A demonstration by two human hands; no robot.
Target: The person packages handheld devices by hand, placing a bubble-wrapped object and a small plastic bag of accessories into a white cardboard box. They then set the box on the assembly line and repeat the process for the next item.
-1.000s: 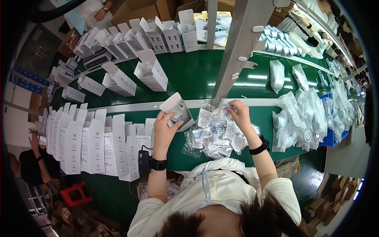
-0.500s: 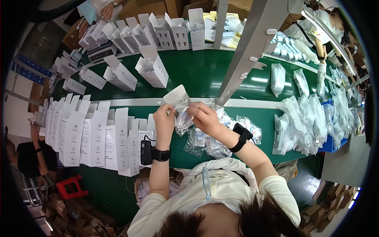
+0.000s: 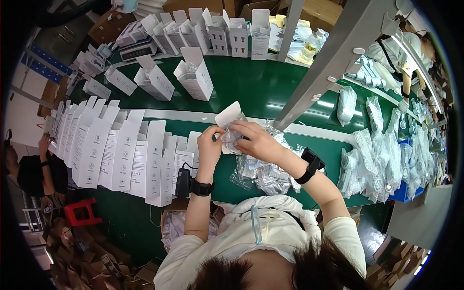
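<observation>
In front of me stands a small white carton (image 3: 227,113) with its flap raised. My left hand (image 3: 210,147) is closed at the carton's left edge, thumb and fingertips pinched there. My right hand (image 3: 258,142) reaches over the carton's mouth, its bent fingers on a clear plastic bag (image 3: 231,137) at the opening; what the bag holds is hard to make out. The fingers hide part of bag and carton. Just beyond my right wrist, under the forearm, lies a pile of small clear bags (image 3: 266,174) with white and blue contents.
Open white cartons (image 3: 130,157) stand in a row on my left; more cartons (image 3: 194,79) are on the green conveyor. A grey metal post (image 3: 319,72) rises ahead on the right. Bubble-wrapped items (image 3: 369,164) lie at the right by a blue bin (image 3: 403,191). Other people work nearby.
My right hand has moved over the carton, and the clear bag that hung below the fingers now sits at its mouth. The left hand has shifted slightly to the carton's edge. The view has turned a little.
</observation>
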